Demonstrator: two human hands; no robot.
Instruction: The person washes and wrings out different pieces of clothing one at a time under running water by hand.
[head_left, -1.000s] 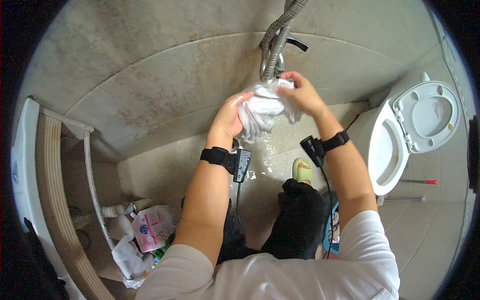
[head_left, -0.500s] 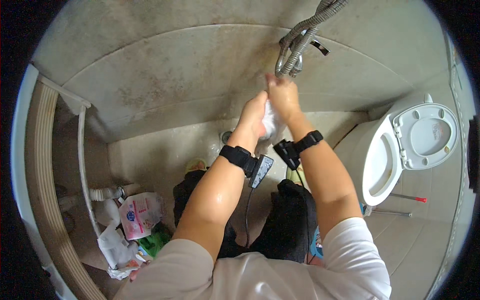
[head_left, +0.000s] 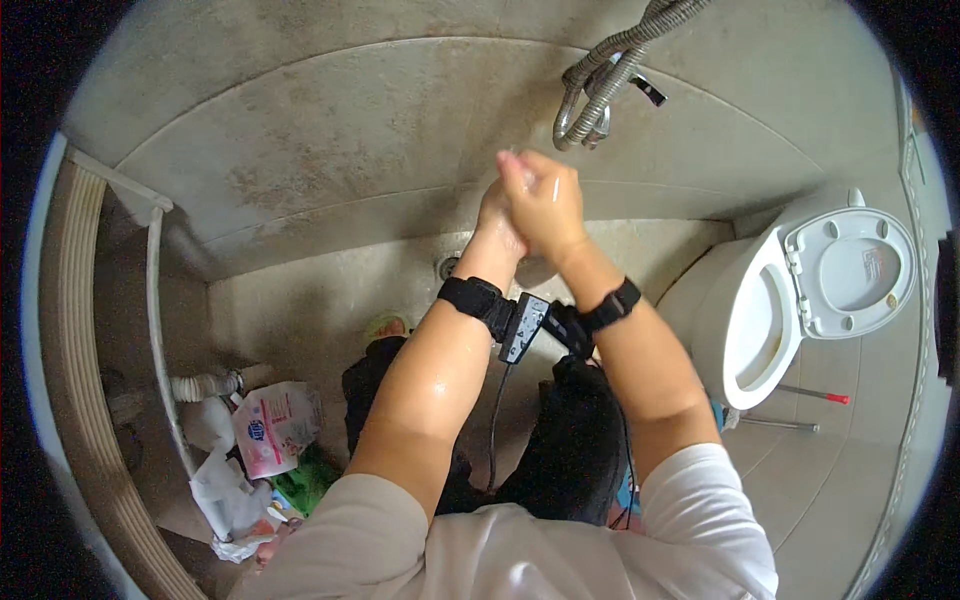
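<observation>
Both hands are closed together in front of the tiled wall, below a looped metal shower hose (head_left: 610, 85). My right hand (head_left: 552, 205) wraps over the top with its thumb up, wet and shiny. Behind it, my left hand (head_left: 493, 212) is mostly covered, and its fingers are hidden. Bunched between them is a wet white cloth (head_left: 527, 178), nearly all out of sight; only a whitish bit shows by the right thumb. Black straps with small dark devices (head_left: 524, 328) sit on both wrists, almost touching each other.
A white toilet (head_left: 745, 320) with raised lid stands to the right. A floor drain (head_left: 448, 268) lies beyond my left wrist. At lower left are a pink-and-white package (head_left: 275, 430), plastic bags (head_left: 230, 495) and a ribbed pipe (head_left: 205, 388). A tap lever (head_left: 650, 92) sticks out beside the hose.
The hands have moved slightly left and away from the hose. My right hand has turned over my left, and the white cloth that hung between them is now mostly hidden.
</observation>
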